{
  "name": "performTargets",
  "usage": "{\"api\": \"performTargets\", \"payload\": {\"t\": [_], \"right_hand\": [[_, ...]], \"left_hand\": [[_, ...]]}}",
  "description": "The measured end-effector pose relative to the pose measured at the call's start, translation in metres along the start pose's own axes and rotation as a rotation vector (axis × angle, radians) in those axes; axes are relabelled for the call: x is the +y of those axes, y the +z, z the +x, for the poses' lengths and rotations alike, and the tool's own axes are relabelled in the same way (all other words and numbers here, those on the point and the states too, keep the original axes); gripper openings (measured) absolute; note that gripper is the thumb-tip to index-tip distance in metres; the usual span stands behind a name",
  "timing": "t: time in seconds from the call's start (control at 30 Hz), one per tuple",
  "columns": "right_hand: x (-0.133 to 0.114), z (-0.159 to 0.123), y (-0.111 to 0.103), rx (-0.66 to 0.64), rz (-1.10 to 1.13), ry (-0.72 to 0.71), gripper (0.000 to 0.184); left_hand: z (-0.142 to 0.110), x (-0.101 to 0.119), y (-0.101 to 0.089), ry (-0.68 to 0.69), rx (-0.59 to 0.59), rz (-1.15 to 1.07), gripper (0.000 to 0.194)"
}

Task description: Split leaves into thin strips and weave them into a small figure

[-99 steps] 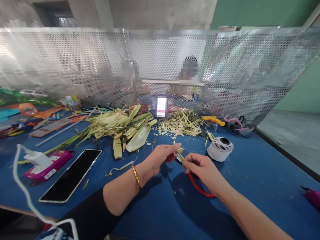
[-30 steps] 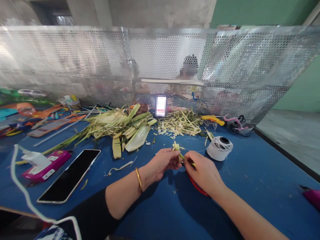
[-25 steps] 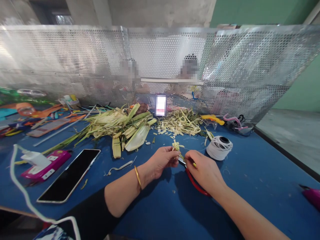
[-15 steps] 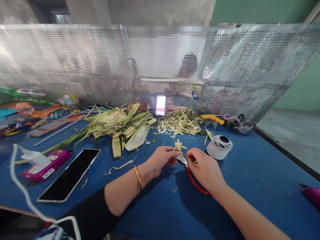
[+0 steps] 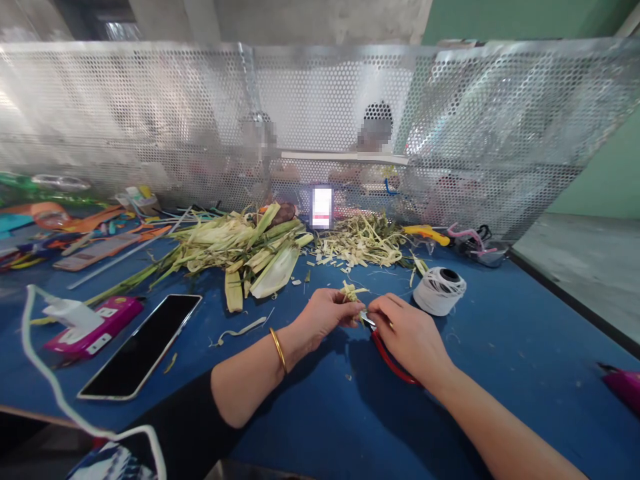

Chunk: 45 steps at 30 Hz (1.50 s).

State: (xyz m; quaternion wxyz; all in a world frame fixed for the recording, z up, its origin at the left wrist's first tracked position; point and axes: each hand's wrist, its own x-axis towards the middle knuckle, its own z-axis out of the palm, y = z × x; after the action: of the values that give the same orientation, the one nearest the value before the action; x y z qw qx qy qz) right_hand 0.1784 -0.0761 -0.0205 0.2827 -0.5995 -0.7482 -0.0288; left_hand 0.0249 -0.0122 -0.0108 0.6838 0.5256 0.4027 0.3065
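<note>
My left hand (image 5: 323, 320), with a gold bangle on the wrist, pinches a small knotted piece of pale green leaf strips (image 5: 352, 291) between thumb and fingers. Close to its right, my right hand (image 5: 414, 333) has its fingertips pressed together. Whatever they grip is too small or hidden to tell. Beneath the right hand are red-handled scissors (image 5: 391, 361), their blades partly covered by my fingers. A spool of white thread (image 5: 440, 292) stands just beyond the right hand.
Behind the hands lie a heap of leaf stalks (image 5: 235, 247) and a pile of leaf scraps (image 5: 365, 240). A phone (image 5: 143, 347) and a purple power strip (image 5: 95, 327) with a white cable occupy the left. A perforated metal screen (image 5: 320, 100) closes off the back.
The leaf piece has tilted and shifted slightly left in my left hand. My right fingertips have moved a little left, nearer the left hand. The scissors have stayed about where they were.
</note>
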Motion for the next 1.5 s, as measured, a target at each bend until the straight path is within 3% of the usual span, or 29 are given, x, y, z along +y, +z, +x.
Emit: {"api": "performTargets", "payload": {"t": [0.17, 0.33, 0.47, 0.57, 0.73, 1.03, 1.3, 1.5], "right_hand": [[0.003, 0.002, -0.005, -0.014, 0.261, 0.177, 0.015], [0.004, 0.005, -0.004, -0.154, 0.475, 0.291, 0.019], [0.004, 0.009, -0.006, -0.251, 0.848, 0.534, 0.026], [0.002, 0.01, -0.008, -0.269, 1.008, 0.652, 0.026], [-0.001, 0.01, -0.007, -0.253, 0.98, 0.62, 0.019], [0.004, 0.007, -0.002, -0.204, 0.658, 0.445, 0.018], [0.009, 0.005, 0.004, -0.19, 0.549, 0.35, 0.012], [0.007, 0.005, 0.004, -0.099, 0.544, 0.368, 0.014]], "left_hand": [[0.002, 0.002, -0.002, 0.038, -0.012, 0.083, 0.031], [0.002, 0.002, -0.003, 0.015, 0.012, -0.007, 0.035], [0.003, 0.001, -0.002, 0.037, 0.021, -0.043, 0.038], [0.004, 0.0, -0.002, 0.053, 0.032, -0.039, 0.039], [0.004, 0.0, -0.001, 0.053, 0.035, -0.032, 0.039], [0.004, 0.001, 0.0, 0.055, 0.044, 0.006, 0.036], [0.004, -0.001, 0.0, 0.057, 0.029, -0.024, 0.037], [0.005, -0.003, -0.001, 0.043, 0.008, 0.018, 0.036]]}}
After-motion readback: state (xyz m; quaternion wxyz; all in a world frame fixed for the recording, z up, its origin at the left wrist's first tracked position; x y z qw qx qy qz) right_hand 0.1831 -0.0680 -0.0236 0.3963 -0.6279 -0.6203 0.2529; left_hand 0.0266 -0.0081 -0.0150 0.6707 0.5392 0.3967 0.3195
